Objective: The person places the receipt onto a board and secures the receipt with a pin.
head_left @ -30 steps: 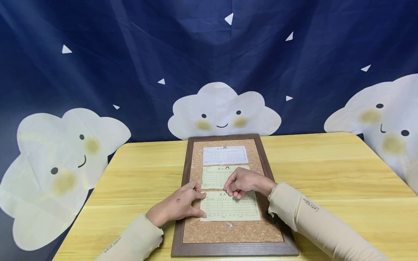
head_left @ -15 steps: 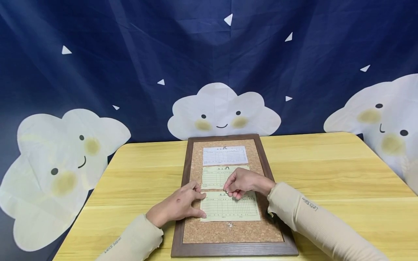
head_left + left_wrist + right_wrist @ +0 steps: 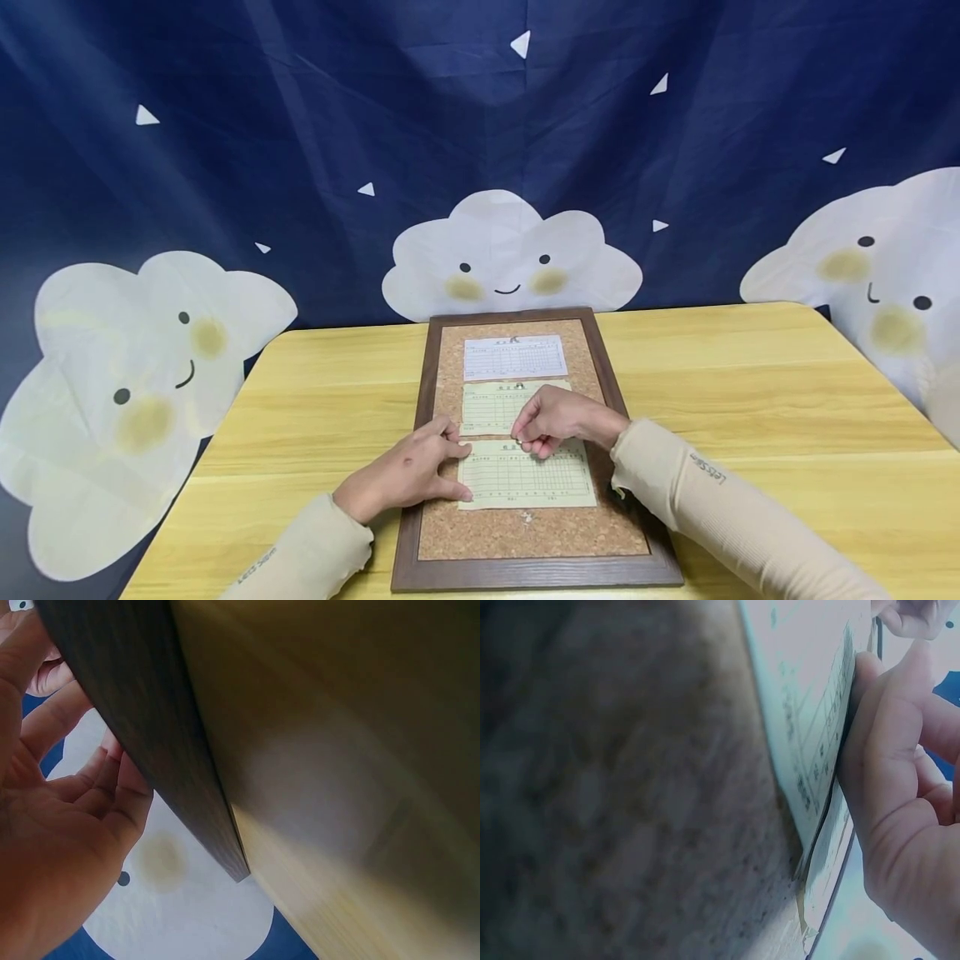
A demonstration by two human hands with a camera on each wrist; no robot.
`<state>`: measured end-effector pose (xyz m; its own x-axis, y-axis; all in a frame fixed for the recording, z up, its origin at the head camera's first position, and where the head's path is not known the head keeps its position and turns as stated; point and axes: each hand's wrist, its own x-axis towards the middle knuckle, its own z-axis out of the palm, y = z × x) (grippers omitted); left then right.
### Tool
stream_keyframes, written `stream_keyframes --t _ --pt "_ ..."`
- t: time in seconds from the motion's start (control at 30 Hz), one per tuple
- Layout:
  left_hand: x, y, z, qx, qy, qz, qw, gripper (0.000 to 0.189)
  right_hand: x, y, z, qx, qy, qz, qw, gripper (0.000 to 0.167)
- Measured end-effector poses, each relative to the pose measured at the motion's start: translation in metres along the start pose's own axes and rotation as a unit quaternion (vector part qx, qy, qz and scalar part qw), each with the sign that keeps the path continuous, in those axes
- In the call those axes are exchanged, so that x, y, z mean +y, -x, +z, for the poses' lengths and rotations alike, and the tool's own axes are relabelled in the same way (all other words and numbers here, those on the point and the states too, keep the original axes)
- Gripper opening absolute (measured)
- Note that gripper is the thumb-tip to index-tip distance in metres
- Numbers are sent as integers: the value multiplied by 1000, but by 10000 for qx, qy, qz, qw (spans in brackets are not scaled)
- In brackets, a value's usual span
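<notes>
A framed corkboard lies on the table, bearing a column of printed paper slips. On the lowest yellow slip, my left hand rests its thumb and index fingertip at the left edge, thumb at the lower corner. My right hand pinches a small silver thumbtack at that slip's top middle and covers part of the slip's upper right. In the left wrist view, the left hand's other fingers bend loosely beside the dark frame. The right wrist view shows the right hand low over the paper.
Above lie another yellow slip and a white slip, each with a small metal fastener at its top. A few small silvery pieces sit on the cork below the lowest slip. A blue cloud-print curtain hangs behind the wooden table.
Both hands keep their places on the lowest slip, the right still pinching the thumbtack. The whole head view has shifted very slightly.
</notes>
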<state>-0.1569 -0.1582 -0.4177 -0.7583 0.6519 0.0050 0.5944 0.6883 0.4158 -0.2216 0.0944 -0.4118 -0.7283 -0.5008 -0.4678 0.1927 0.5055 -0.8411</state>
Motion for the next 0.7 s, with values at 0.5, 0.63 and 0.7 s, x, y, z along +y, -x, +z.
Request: stream_keyframes --t 0.5,0.63,0.7 --pt "1 -1 0 -31 -33 -7 10000 62 -1 0 0 74 -33 40 10000 11" --pt "1 -1 0 -18 -68 -8 10000 62 -1 -1 2 98 -38 50 9999 11" --pt "1 0 1 -5 -93 5 10000 62 -1 -1 2 98 -41 50 9999 11"
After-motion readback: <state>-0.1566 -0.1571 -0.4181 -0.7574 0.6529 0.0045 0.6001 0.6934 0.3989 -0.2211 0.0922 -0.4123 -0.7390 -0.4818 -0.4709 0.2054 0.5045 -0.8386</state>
